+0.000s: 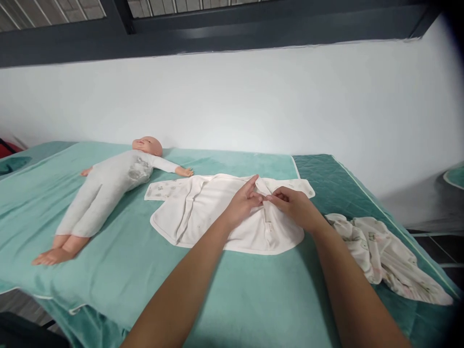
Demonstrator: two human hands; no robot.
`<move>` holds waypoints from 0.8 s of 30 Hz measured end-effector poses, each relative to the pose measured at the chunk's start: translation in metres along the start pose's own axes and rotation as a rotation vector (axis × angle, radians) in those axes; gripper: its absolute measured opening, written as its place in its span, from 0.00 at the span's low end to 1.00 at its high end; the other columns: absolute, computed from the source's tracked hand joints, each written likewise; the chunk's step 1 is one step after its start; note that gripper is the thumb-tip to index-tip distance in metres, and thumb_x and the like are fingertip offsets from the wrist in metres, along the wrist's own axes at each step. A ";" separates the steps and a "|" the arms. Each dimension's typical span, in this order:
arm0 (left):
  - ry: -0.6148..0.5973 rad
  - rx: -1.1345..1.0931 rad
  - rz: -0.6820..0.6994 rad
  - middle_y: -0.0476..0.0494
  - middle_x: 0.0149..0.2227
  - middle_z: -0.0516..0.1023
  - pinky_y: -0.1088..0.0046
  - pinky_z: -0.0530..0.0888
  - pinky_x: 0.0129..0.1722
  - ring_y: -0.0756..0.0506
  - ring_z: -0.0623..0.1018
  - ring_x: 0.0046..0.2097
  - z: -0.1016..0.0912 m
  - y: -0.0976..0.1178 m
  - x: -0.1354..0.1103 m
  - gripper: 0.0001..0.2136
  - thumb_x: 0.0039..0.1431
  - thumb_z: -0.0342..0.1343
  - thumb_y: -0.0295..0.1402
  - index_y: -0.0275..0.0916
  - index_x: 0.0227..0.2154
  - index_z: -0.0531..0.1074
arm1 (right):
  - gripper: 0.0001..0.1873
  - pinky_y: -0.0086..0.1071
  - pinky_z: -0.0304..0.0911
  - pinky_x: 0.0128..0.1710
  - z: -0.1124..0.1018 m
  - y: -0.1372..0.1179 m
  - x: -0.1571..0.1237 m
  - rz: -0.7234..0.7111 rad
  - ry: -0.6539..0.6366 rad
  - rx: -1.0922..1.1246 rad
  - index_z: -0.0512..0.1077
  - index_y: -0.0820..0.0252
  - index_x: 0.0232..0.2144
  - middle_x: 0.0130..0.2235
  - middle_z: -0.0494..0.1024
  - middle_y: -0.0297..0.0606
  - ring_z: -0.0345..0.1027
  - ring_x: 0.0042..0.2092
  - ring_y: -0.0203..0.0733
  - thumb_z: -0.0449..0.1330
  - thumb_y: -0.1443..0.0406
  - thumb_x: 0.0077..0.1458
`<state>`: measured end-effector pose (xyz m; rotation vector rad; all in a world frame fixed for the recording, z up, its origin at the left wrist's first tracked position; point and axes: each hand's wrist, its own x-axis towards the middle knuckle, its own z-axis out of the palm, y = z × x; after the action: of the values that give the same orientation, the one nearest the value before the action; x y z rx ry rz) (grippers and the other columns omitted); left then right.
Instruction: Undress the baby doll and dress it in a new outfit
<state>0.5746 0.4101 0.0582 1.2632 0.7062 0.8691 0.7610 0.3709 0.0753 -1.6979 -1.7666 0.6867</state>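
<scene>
A white baby shirt (213,208) lies spread on the green bed cover, its front opened and its patterned sleeves stretched to both sides. My left hand (246,199) is over the right half of the shirt, index finger pointing out and the other fingers pinching the cloth edge. Close beside it, my right hand (292,205) is closed in a pinch on the same front edge, the fingertips of both hands almost touching. What exactly lies between the fingertips is too small to make out. Left of the shirt a baby doll (108,181) in white lies on its back, arms out.
Crumpled patterned baby clothes (384,256) lie to the right, beside my right forearm. The green cover (119,290) drapes over the bed's front edge. Behind the bed rises a white wall (232,101) with a dark window frame (217,34) above.
</scene>
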 end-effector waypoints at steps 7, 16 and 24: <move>0.303 0.349 0.152 0.41 0.52 0.71 0.74 0.73 0.50 0.53 0.75 0.44 0.003 -0.006 0.006 0.21 0.58 0.51 0.32 0.41 0.54 0.71 | 0.22 0.23 0.48 0.30 -0.016 0.003 -0.008 0.023 -0.137 -0.165 0.72 0.60 0.31 0.33 0.74 0.32 0.61 0.32 0.28 0.57 0.46 0.54; 0.224 0.369 0.231 0.43 0.56 0.69 0.79 0.69 0.51 0.53 0.72 0.52 0.005 0.001 0.000 0.23 0.59 0.54 0.37 0.42 0.58 0.65 | 0.29 0.20 0.49 0.28 -0.017 -0.008 -0.009 0.066 -0.076 0.098 0.65 0.66 0.27 0.29 0.66 0.35 0.53 0.30 0.26 0.51 0.43 0.56; -0.023 0.787 0.275 0.46 0.62 0.62 0.68 0.51 0.69 0.47 0.57 0.67 0.006 -0.007 0.002 0.22 0.65 0.45 0.44 0.44 0.58 0.68 | 0.25 0.24 0.44 0.24 -0.011 0.008 -0.002 0.203 -0.137 -0.133 0.64 0.65 0.25 0.26 0.66 0.34 0.50 0.26 0.25 0.54 0.46 0.52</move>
<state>0.5822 0.4084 0.0528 2.1054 0.9101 0.8173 0.7746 0.3688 0.0770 -1.9824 -1.7812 0.8059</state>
